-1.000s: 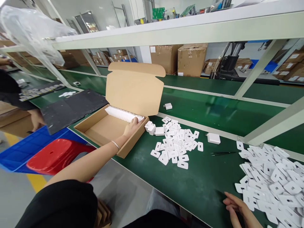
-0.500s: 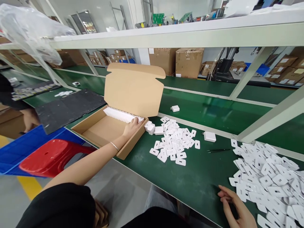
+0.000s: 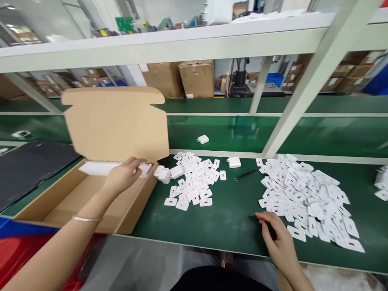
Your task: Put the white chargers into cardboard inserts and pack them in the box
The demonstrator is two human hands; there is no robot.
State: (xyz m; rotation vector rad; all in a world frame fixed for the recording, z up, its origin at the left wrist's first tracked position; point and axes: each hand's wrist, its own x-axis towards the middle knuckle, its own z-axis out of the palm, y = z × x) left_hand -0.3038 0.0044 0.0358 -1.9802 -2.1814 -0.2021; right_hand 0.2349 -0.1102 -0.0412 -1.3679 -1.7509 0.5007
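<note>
Left hand (image 3: 124, 176) is inside the box (image 3: 136, 210), at its back right corner, fingers curled down over the white row (image 3: 98, 167) along the back wall. Can't tell if it's pinching a piece or just touching; the fingers hide it. Lid (image 3: 115, 125) stands up at the back, so the reach from the front is unobstructed. Box front sits right by the bench (image 3: 212, 230) edge, probably to keep that reach short. Row hugs the back wall, which likely keeps it upright; rest of the box floor is bare.

Right hand (image 3: 275, 238) is loosely curled, thumb apart from the fingers, nothing visible in it. It's low over the bench, just left of the big pile (image 3: 303, 198) of white plates, so I'd read it as idle but within easy reach of them.

Small pile (image 3: 194, 178) of the same slotted plates lies between box and big pile. A charger (image 3: 176, 171) touches or nearly touches its left side. Tweezers (image 3: 245, 175) lie flat in the gap between piles, presumably so they don't get buried. Another charger (image 3: 234, 162) sits behind them, by the rail, clear of both piles.
</note>
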